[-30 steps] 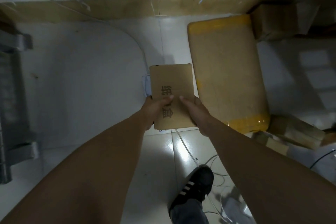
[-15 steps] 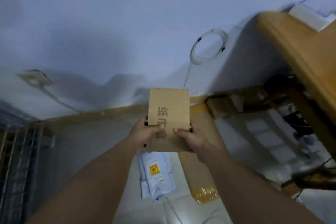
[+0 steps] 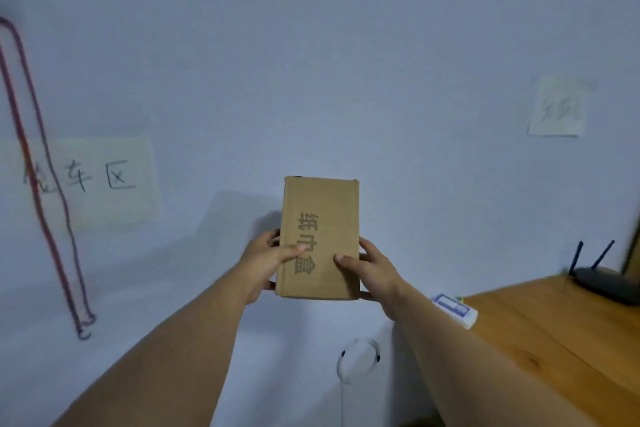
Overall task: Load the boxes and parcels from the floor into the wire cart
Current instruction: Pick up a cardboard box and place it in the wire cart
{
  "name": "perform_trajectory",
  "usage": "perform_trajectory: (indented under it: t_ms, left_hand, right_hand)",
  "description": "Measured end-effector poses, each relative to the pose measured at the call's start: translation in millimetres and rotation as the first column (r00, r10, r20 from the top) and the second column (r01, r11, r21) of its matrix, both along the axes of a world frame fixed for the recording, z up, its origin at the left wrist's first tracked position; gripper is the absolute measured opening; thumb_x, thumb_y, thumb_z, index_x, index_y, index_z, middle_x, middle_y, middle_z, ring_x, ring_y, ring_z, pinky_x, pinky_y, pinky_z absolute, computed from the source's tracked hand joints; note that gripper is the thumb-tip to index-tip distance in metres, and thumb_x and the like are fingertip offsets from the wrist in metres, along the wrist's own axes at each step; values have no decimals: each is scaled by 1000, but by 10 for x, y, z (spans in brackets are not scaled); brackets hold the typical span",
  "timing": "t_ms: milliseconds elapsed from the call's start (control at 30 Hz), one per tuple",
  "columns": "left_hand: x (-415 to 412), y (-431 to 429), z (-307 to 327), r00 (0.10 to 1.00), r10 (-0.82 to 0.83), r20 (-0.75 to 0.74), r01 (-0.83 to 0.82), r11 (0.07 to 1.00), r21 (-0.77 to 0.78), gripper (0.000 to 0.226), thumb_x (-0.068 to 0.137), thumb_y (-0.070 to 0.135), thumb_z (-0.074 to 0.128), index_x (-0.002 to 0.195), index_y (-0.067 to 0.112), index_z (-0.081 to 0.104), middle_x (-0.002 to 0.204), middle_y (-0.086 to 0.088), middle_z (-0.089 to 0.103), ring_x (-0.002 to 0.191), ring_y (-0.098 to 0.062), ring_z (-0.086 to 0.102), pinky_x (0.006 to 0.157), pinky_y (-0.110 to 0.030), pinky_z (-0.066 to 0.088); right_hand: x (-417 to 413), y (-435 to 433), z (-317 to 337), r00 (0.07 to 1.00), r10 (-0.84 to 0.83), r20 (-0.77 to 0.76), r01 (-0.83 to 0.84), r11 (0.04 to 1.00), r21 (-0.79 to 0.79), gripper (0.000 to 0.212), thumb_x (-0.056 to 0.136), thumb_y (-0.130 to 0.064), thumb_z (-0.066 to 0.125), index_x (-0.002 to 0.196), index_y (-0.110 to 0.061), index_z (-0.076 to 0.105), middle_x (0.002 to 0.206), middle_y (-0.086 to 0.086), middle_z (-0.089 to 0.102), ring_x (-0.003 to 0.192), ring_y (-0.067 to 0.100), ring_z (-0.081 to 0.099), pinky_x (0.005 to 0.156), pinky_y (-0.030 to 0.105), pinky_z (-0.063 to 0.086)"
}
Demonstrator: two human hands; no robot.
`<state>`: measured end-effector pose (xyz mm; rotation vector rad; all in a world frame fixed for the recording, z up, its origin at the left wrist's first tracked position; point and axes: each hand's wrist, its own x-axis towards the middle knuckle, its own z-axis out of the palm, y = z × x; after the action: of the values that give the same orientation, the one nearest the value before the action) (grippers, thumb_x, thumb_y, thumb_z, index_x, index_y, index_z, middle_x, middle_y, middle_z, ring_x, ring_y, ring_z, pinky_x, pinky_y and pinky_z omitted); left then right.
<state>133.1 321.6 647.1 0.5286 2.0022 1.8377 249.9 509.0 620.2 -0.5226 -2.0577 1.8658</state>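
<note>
A small brown cardboard box [image 3: 322, 218] with printed characters on its top is held up in front of the white wall, at about chest height. My left hand [image 3: 265, 262] grips its left side with the thumb on top. My right hand [image 3: 370, 269] grips its right side, thumb also on top. The floor, the other parcels and the wire cart are out of view.
A wooden desk [image 3: 561, 340] fills the lower right, with a black router [image 3: 609, 282] and a small white-and-blue box [image 3: 455, 310] on it. A red cord [image 3: 41, 191] hangs at the left over a paper sign [image 3: 104, 180]. A coiled white cable [image 3: 358, 359] hangs on the wall below.
I have lifted the box from the floor with both hands and raised my view from the floor to the wall; the floor parcels and cart wires have dropped out of sight.
</note>
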Motion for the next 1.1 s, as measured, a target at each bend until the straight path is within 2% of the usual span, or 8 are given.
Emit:
perform_trajectory:
  t_ms: [233,400,667,800,867,967,1033,1100]
  left_hand:
    - [435,-333,2163,973,104,-204,-65,980,189,35,85,19,84,111,30,64,111,11,75,101,-16,72,81,-48,60]
    - [610,-761,3043,934,207,-293,-131,957,258,42,86,20,83,120,28,62,115,10,73,100,-15,71,79,-43,58]
    - [834,-2083,3332,908,294,-299,-186,921,341,40,85,19,83,122,24,68,109,5,78,106,-16,72,75,-44,61]
    - [931,-3150,3270,914,335,-229,-235,897,374,22,90,20,78,111,22,72,100,2,80,101,-19,72,71,-44,61]
    - [962,-3739,3178,924,338,-179,-252,891,378,16,93,21,73,110,22,71,102,1,78,103,-22,70,71,-44,60]
    - [999,-4597,3002,938,336,-85,-277,876,396,28,96,25,67,124,20,68,119,-6,75,117,-28,67,85,-50,59]
    - [1027,-5130,2895,939,343,-38,-299,864,405,34,98,27,64,131,18,67,126,-10,73,117,-29,68,92,-50,57]
    - [1056,-5626,2811,937,350,-6,-318,856,408,30,100,29,59,126,19,70,118,-8,76,102,-25,74,86,-44,58]
  right_hand:
    - [224,-304,2201,965,80,-249,-61,995,85,56,96,-31,72,146,-37,47,125,-8,66,109,16,65,94,49,59]
    - [242,-657,3103,926,171,-336,-126,980,153,56,96,-35,72,145,-40,46,128,-7,65,112,17,64,99,54,56]
    - [294,-2006,3355,863,21,-505,13,998,63,44,106,-56,40,126,-35,72,124,-14,70,117,10,61,94,29,43]
    - [350,-2955,3363,826,85,-558,-62,996,60,25,102,-35,62,124,-27,73,118,-10,73,112,16,65,77,21,46]
    - [364,-3409,3389,847,141,-513,-128,990,60,48,96,-40,71,139,-23,59,128,-7,64,113,16,60,73,19,43]
    - [271,-4058,3376,882,338,-330,-333,940,73,78,83,-64,75,143,-22,50,135,-6,60,120,20,60,80,27,48]
    - [166,-4491,3301,839,494,-230,-501,865,31,76,79,-75,70,135,-24,61,127,0,72,120,27,68,98,45,56]
    - [3,-4944,3176,755,606,-250,-644,757,-111,65,86,-73,64,133,-28,63,124,7,75,114,31,72,101,52,55]
